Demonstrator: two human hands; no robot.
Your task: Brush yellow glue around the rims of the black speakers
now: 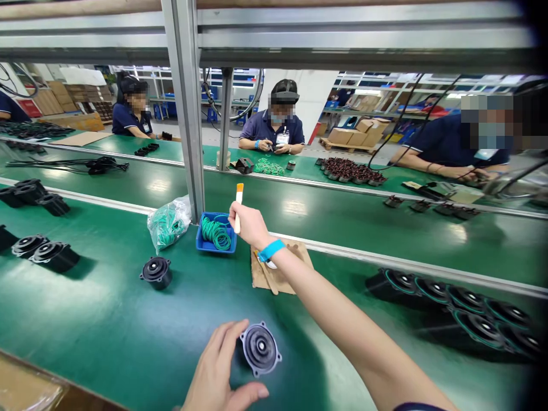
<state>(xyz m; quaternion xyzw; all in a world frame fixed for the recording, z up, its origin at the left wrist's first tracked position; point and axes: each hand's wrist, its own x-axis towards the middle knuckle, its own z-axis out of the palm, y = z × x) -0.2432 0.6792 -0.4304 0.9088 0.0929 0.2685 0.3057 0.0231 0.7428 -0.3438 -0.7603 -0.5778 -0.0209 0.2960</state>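
My right hand (250, 222) is closed around a small brush (238, 196), its orange-tipped end pointing up, above the right edge of a blue bin (216, 249). Coiled green rubber rings (215, 231) lie in that bin. My left hand (216, 368) curves around the left side of a round black housing (260, 349) with stepped circles and a pale centre. Its fingertips touch or nearly touch the upper-left rim, while the thumb is spread apart below. A second black housing (156, 271) stands farther left. Below my right wrist lies a piece of cardboard (295, 257) with a flat wooden stick (268, 274).
A plastic bag of green rings (169, 225) stands beside a metal post (186, 114). More housings (53, 256) sit at left; several with green rings (466, 308) are grouped at right. Across the green bench (107, 325), co-workers (276, 128) handle parts.
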